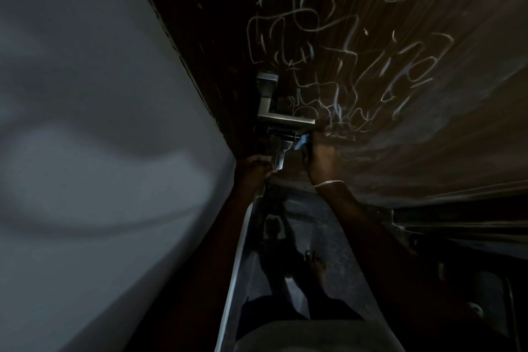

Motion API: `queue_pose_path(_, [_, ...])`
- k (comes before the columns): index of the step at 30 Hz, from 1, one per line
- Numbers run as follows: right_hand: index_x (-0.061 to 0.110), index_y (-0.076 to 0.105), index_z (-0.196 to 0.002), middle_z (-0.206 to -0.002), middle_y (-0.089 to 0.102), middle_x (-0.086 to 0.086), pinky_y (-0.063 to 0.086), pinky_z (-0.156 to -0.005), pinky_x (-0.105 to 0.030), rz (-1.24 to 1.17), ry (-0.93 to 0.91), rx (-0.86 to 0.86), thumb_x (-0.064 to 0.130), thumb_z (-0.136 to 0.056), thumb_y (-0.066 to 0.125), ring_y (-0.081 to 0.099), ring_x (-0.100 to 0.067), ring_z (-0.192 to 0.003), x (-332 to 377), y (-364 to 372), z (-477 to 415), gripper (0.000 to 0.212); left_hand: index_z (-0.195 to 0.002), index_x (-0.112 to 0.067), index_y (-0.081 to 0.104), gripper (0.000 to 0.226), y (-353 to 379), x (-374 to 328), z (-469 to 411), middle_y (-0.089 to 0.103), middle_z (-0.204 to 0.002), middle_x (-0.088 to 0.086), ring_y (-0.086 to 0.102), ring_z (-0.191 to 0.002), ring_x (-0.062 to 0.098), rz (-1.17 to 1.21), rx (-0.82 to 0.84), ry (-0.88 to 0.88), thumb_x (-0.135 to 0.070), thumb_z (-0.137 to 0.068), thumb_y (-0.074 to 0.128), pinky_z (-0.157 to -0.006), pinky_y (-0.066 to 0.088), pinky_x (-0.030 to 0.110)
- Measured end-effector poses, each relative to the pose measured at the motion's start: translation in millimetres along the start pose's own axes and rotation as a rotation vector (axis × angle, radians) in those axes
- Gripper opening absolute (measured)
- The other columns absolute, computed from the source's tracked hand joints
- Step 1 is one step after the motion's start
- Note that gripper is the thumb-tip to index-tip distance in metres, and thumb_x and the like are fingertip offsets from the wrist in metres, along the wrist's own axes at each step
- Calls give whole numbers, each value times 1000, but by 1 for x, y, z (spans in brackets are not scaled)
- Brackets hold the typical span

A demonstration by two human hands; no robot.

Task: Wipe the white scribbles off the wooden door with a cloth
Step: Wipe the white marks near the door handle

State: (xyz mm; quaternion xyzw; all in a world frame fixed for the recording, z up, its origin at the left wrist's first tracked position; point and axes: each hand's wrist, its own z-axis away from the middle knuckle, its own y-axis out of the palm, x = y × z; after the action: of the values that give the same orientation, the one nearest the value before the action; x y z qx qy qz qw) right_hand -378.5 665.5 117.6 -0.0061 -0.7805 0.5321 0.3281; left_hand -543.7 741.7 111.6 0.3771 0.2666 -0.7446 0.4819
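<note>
The dark wooden door (400,128) fills the upper right of the dim view. White scribbles (337,60) loop across it above and to the right of a metal lever handle (283,118). My right hand (321,157) is pressed to the door just below the scribbles and beside the handle, gripping a light blue cloth (302,142) of which only a corner shows. A thin bracelet circles that wrist. My left hand (255,167) sits by the lower end of the metal lock plate (278,157), fingers curled at the door edge; whether it grips the plate is too dark to tell.
A pale grey wall (100,137) takes up the whole left side and meets the door edge. Below lies a dark glossy floor (337,237) with reflections, and my bare foot (314,263) stands on it close to the door.
</note>
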Motion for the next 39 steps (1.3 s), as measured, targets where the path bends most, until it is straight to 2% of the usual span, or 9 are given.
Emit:
queue_pose_path(4, [6,62,-109,-87,71,-14,56,-62,-37,-47,40,-17,21,-98,57,69,-30,-70,-15,-1,6,20,-113,12,65,26,-2,1,-1,67,-77,9,66,-56,5,-47,16,1,12,-88,61,-60,51,19])
queue_pose_path(7, [5,62,-110,-92,70,-16,56,-64,-41,-56,-7,5,14,-96,57,68,-31,-75,-2,9,-4,17,-115,14,63,28,0,-1,-1,66,-81,11,66,-58,9,-26,22,-10,13,-87,60,-56,51,16])
queue_pose_path(11, [5,61,-112,-99,68,-17,56,-69,-41,-19,-50,62,10,-96,58,68,-34,-84,6,18,-9,17,-116,13,63,28,1,-3,2,66,-81,10,64,-48,-1,14,47,-38,13,-89,59,-50,49,11])
queue_pose_path(15, [8,58,-116,-97,70,-16,55,-63,-39,14,1,41,9,-93,62,69,-35,-78,-15,7,2,24,-115,10,65,27,0,-5,6,68,-80,11,67,-55,2,13,41,-36,11,-89,59,-53,50,12])
queue_pose_path(20, [8,60,-107,-94,70,-14,52,-62,-36,-41,30,-16,15,-94,61,68,-34,-76,-9,6,0,14,-119,13,60,29,-2,-13,8,60,-77,13,56,-69,22,28,87,-25,16,-91,53,-56,54,12])
queue_pose_path(25, [8,61,-106,-99,67,-15,56,-68,-42,-36,-50,73,12,-97,56,67,-34,-84,10,14,-8,11,-80,-8,69,24,3,-30,15,67,-71,7,59,-66,19,129,54,-87,10,-91,56,-49,50,14])
queue_pose_path(32, [7,64,-108,-71,69,-12,40,-53,-24,45,74,-103,9,-89,70,65,-32,-57,-21,-7,14,20,-85,-5,64,15,4,-52,17,68,-86,6,72,-62,11,361,68,-278,8,-91,59,-45,47,9])
queue_pose_path(36, [12,62,-106,-92,70,-10,41,-67,-22,-94,-22,-5,9,-91,67,68,-25,-78,5,-1,0,17,-90,-2,65,11,3,-57,19,68,-90,8,69,-84,20,411,93,-302,8,-90,59,-44,47,10])
queue_pose_path(39, [9,61,-107,-95,70,-15,48,-65,-32,-68,11,67,12,-96,60,68,-34,-81,13,-2,-5,12,-92,-3,66,15,1,-52,22,70,-92,8,70,-81,19,348,105,-278,10,-90,58,-49,50,11])
